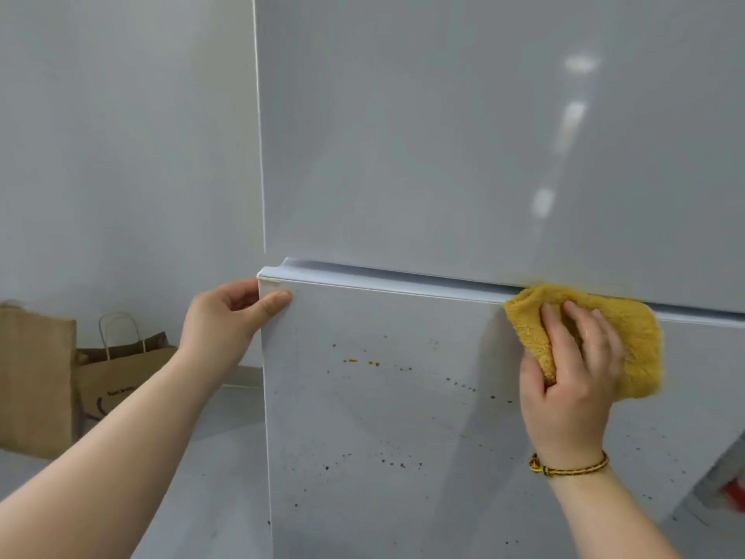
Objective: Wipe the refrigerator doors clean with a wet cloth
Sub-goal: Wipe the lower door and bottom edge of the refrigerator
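Left hand [234,312] grips lower door [403,417] corner; right hand [572,369] presses bunched yellow cloth [629,328], likely soft, limp, best palmed flat.

Soft, even light falls on a plain, pale grey wall [121,135] at the left of the room. At its foot, a narrow white skirting board [242,377] meets a smooth grey floor [225,457]. A tall paper bag [36,381] stands on the floor against the wall. Just beside it is a shorter paper bag [121,385] with white cord handles and dark lettering too blurred to read. A blurred red-and-grey object [731,492] shows at the lower right edge.
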Demonstrator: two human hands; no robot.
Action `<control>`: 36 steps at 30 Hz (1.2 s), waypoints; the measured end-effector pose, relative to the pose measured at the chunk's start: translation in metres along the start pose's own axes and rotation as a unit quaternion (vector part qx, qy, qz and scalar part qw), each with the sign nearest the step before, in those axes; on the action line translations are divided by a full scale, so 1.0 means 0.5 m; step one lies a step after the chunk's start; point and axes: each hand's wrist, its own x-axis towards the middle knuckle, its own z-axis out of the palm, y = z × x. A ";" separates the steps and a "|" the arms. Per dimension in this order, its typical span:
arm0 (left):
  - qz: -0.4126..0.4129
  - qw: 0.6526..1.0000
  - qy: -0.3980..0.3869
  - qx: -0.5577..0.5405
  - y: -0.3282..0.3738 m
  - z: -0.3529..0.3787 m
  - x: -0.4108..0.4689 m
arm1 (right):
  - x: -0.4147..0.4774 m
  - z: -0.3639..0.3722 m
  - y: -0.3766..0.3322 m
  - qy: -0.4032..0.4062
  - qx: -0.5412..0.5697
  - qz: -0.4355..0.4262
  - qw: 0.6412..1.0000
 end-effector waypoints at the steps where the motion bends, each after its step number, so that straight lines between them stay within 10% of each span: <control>1: 0.010 1.000 0.006 -0.010 -0.008 0.000 -0.002 | -0.005 0.001 0.000 0.001 0.001 -0.004 1.000; 13: 0.004 0.997 -0.011 -0.076 -0.019 0.011 0.018 | -0.059 0.050 -0.103 -0.044 0.077 -0.074 0.993; 24: 0.007 0.995 -0.026 -0.092 -0.038 0.019 0.043 | -0.065 0.096 -0.068 -0.009 -0.185 -0.173 0.967; 36: -0.027 0.987 -0.055 -0.147 -0.034 0.000 0.030 | -0.055 0.130 -0.169 0.007 0.114 -0.163 0.980</control>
